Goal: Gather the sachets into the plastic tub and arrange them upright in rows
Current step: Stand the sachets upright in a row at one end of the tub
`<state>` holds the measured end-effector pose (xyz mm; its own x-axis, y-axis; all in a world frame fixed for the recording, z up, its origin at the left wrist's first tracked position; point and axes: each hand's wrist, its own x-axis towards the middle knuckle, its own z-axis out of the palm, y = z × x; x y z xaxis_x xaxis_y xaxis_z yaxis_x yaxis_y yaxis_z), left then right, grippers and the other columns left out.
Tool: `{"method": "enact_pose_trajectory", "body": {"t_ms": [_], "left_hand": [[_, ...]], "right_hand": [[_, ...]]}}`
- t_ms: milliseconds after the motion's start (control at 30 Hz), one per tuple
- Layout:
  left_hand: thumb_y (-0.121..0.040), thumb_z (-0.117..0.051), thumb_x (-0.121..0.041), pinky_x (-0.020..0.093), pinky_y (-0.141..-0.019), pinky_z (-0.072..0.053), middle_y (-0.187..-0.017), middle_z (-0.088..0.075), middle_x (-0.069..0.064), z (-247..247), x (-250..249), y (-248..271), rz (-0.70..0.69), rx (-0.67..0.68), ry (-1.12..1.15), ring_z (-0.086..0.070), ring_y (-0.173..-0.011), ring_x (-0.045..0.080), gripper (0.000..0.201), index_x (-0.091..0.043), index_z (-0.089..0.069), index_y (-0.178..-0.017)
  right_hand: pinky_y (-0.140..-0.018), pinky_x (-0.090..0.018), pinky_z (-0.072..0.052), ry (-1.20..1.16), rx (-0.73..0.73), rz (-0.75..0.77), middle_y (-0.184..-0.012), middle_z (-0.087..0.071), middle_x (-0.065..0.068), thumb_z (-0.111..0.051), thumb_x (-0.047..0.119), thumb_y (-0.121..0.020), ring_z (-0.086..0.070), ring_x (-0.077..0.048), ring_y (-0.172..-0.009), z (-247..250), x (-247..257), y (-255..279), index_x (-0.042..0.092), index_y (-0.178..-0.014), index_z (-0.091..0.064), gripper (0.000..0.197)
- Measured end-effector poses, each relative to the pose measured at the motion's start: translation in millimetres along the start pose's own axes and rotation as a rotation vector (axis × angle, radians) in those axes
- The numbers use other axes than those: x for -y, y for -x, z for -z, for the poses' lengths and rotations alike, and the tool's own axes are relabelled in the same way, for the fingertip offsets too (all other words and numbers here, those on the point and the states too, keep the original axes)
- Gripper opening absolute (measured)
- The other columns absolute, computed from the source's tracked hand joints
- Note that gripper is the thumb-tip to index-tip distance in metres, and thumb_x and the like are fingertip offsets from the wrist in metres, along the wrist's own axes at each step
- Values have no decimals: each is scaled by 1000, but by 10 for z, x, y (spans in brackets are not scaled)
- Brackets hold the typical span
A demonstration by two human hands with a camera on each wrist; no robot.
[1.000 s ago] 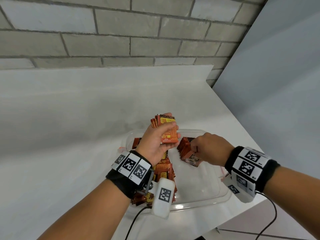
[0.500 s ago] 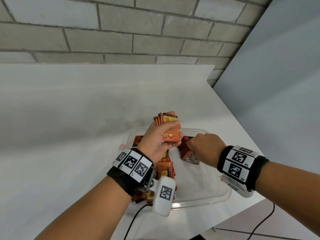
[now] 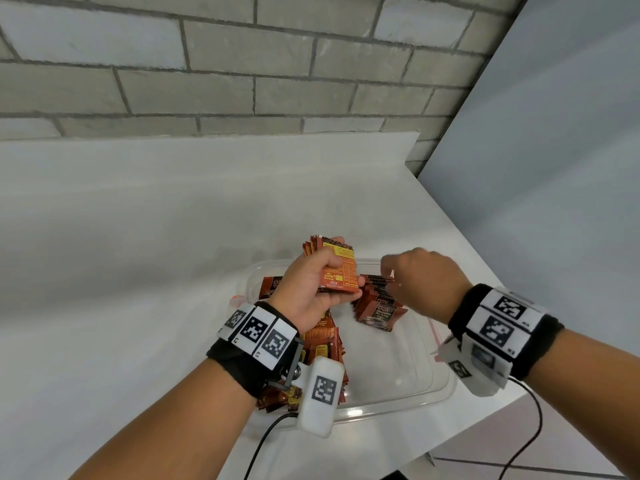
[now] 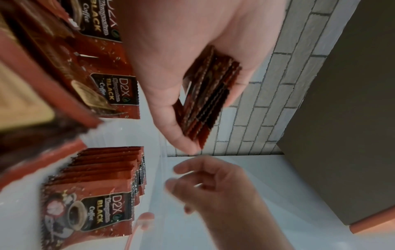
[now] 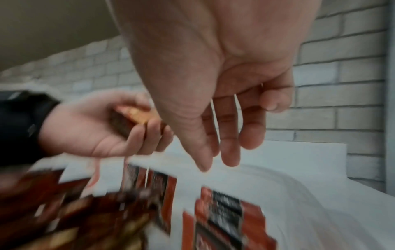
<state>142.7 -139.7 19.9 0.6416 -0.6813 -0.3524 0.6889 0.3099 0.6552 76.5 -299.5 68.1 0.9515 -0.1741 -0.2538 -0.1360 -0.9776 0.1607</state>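
Observation:
A clear plastic tub sits near the table's right corner. My left hand hovers over its far left part and grips a stack of red-orange sachets. A short row of sachets stands leaning in the tub's middle. My right hand hangs just above that row with fingers loosely extended, holding nothing. A loose pile of sachets lies in the tub's left part, partly hidden by my left wrist.
The white table stretches left and back to a brick wall. Its right edge runs close beside the tub, with a grey panel beyond. Cables hang off both wrist cameras near the front edge.
My right hand has let go of the standing row and lifted up and slightly left, its fingers opening. The left hand keeps its stack in nearly the same place.

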Motion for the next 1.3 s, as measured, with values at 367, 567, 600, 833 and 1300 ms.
{"method": "enact_pose_trajectory", "body": {"t_ms": [367,567,600,833,1300], "left_hand": [[-74,-67,-12,45,-80,-58,-108,-70,15,-37,52,29,24,152,-177,-69,-98,30,37,-13,-65,-110],[-65,-65,-48,43,-81,-57,-93,-67,10,-28,33,-4,-33,92,-110,-67,-83,22,62,-17,-58,-118],[-66,-66,-46,43,-81,-57,-94,-66,10,-24,37,-13,-42,85,-78,-68,-83,23,63,-18,-56,-121],[-85,-50,11,50,-92,-50,-120,-65,20,-19,42,-22,-74,82,-24,-63,-107,35,49,-16,-57,-125],[-78,-71,-17,42,-86,-52,-96,-65,6,15,51,-44,-93,-35,-140,-65,-87,22,44,-19,-58,-120]], "right_hand": [[-63,-20,-48,-1012,-84,20,-91,-64,5,-70,19,-86,-61,-9,-71,116,-32,52,29,-113,-59,31],[-69,-25,-47,-1111,-405,5,-77,-63,3,-76,11,-78,-59,-15,-71,135,-129,108,18,-73,-55,22],[-67,-18,-44,-1049,-437,22,-80,-62,4,-77,11,-77,-58,-12,-73,121,-119,133,20,-71,-56,23],[-69,-3,-33,-778,-198,187,-97,-51,6,-81,15,-71,-45,7,-86,4,-14,214,27,-89,-67,26],[-64,-16,-44,-578,2,106,-85,-64,10,-70,17,-83,-55,-2,-69,247,-146,129,30,-85,-61,16]]}}
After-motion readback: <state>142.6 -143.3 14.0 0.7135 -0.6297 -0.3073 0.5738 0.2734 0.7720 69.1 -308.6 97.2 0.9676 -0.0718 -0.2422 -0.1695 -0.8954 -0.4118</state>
